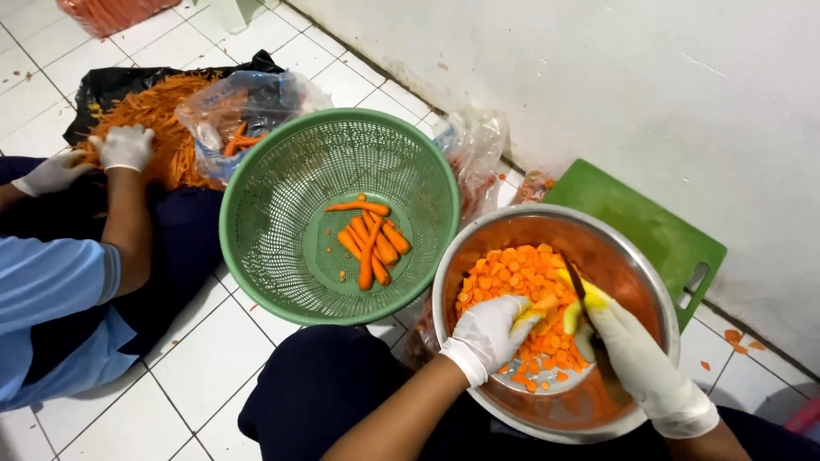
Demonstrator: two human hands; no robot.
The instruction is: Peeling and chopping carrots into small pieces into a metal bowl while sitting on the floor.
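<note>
Over the steel bowl [649, 282]: we saw our left hand [489, 335], gloved, closed on a carrot piece [547, 306] above the heap of carrot slices [512, 282].
Right hand [636, 358]: gripped a dark knife [579, 286], blade just beside the left fingers.
Cut risk: we judged the blade could slip off the wet carrot and nick the glove.
Spill risk: the bowl rested on our lap; a tilt might tip slices onto the tiled floor [205, 358].
Nearby: the green basket [256, 248] held whole carrots [369, 239]; a co-worker's gloved hand [126, 147] lay on shreds.
</note>
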